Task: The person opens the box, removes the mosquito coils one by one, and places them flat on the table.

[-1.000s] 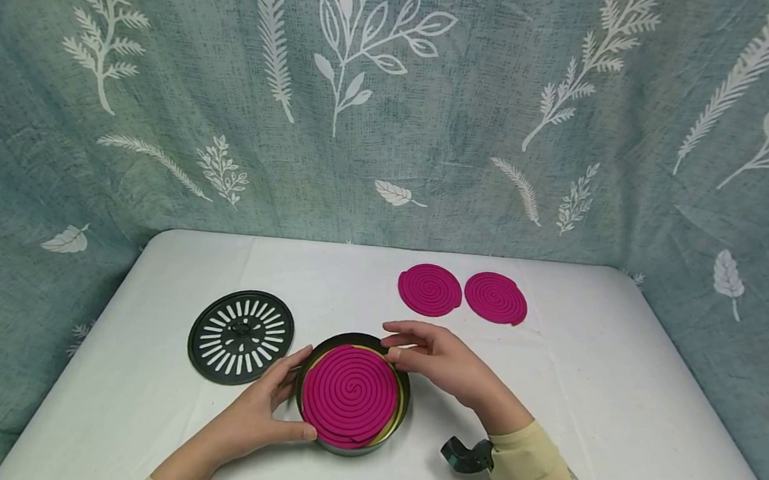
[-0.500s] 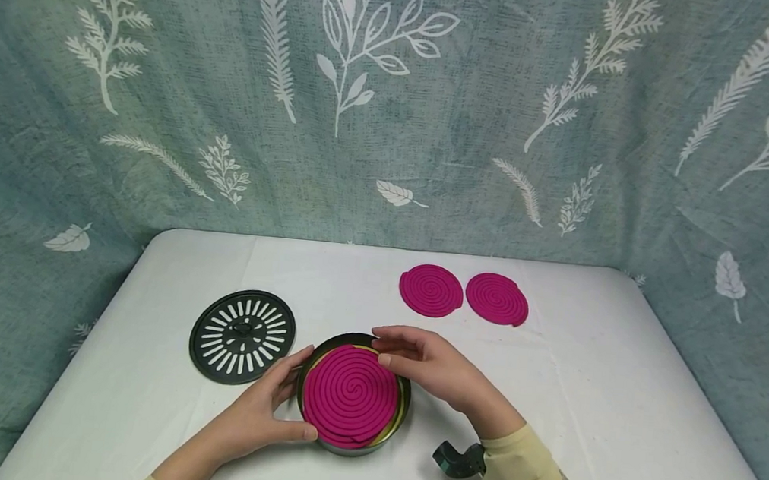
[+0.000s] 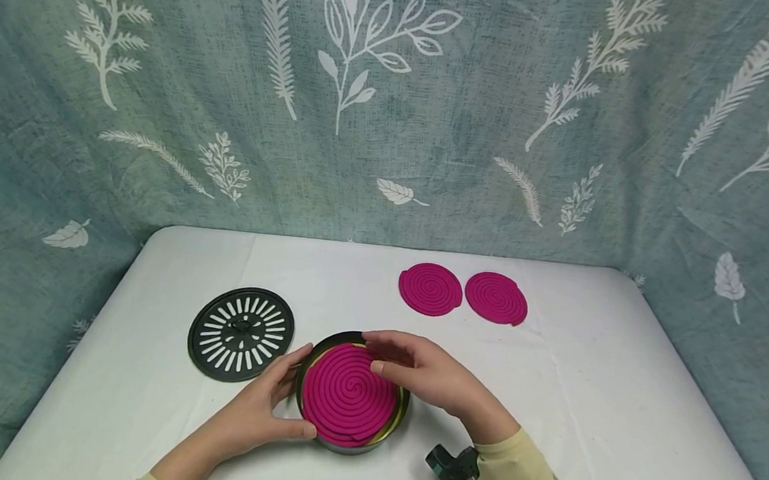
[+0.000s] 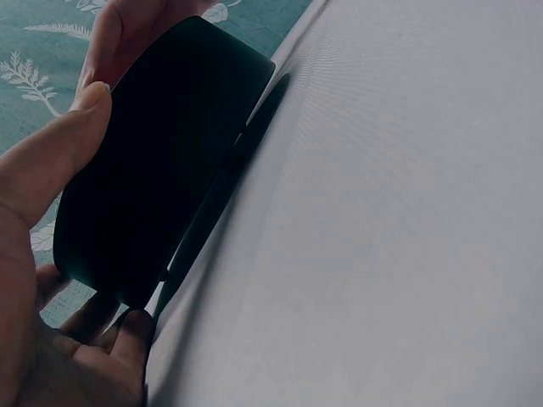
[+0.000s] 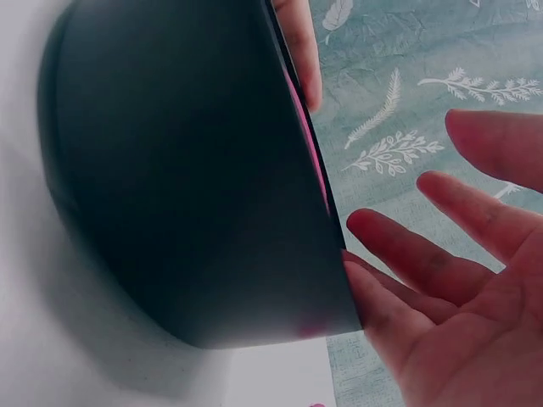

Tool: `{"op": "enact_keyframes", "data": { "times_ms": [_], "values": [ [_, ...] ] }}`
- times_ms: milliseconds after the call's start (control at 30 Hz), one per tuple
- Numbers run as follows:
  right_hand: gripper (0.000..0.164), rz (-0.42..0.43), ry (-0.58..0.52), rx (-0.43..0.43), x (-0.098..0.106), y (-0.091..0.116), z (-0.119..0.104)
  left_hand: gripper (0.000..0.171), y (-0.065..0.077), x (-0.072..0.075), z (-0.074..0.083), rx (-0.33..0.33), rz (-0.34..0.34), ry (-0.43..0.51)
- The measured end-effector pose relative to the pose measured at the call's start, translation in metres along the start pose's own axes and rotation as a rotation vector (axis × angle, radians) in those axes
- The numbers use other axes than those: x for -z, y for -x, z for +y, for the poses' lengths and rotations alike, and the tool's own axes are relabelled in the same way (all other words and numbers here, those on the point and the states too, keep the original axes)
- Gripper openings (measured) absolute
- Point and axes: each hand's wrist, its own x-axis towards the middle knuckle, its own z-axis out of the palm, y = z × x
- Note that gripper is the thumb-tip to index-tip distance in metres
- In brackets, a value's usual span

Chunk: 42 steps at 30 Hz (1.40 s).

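A round black container (image 3: 345, 448) stands on the table, holding a magenta spiral mat (image 3: 349, 393). Under that mat a yellow-green edge (image 3: 378, 438) shows at the right; whatever lies below is hidden. My left hand (image 3: 267, 405) grips the container's left side, thumb at the near rim and fingers round the far left. Over its right rim hovers my right hand (image 3: 431, 370), fingers loosely bent and apart from the mat. In the right wrist view the lower fingers (image 5: 382, 318) touch the container's rim, while the thumb and upper fingers stay free.
Left of the container lies a black slotted lid (image 3: 241, 334) with a small central knob. Two more magenta spiral mats (image 3: 430, 290) lie side by side at the back right. A black wrist camera (image 3: 452, 465) juts from the right sleeve. Patterned cloth (image 3: 395, 119) hangs behind the white table.
My right hand has moved left and slightly down along the container's far right rim, its fingers now reaching over the edge. My left hand and the container have stayed in place.
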Motion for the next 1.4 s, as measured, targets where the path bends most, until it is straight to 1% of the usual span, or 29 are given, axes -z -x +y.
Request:
{"op": "enact_keyframes", "data": {
  "times_ms": [233,367,633,800,967,1200,1400],
  "values": [
    [0.050,0.005,0.014,0.015,-0.001,0.000,0.000,0.116,0.000,0.001,-0.002,-0.016,0.000,0.007],
    [0.049,0.023,0.015,0.017,0.000,0.000,0.000,0.116,0.000,0.000,-0.002,-0.017,0.001,0.010],
    [0.044,0.080,-0.030,0.035,0.004,0.001,0.000,0.116,0.000,0.000,-0.002,-0.019,0.005,0.002],
    [0.041,0.099,-0.071,0.038,0.004,0.002,0.000,0.116,0.000,0.000,-0.003,-0.036,0.007,0.005],
    [0.042,0.094,-0.135,0.031,0.005,0.002,0.000,0.115,-0.001,0.000,-0.005,-0.042,0.007,0.024],
    [0.047,0.069,-0.216,0.002,0.006,0.001,0.007,0.115,-0.001,-0.001,-0.004,-0.020,0.009,0.000],
    [0.048,0.053,-0.243,-0.035,0.008,0.001,0.012,0.114,0.000,-0.001,-0.002,-0.024,0.015,0.002]
  ]
}}
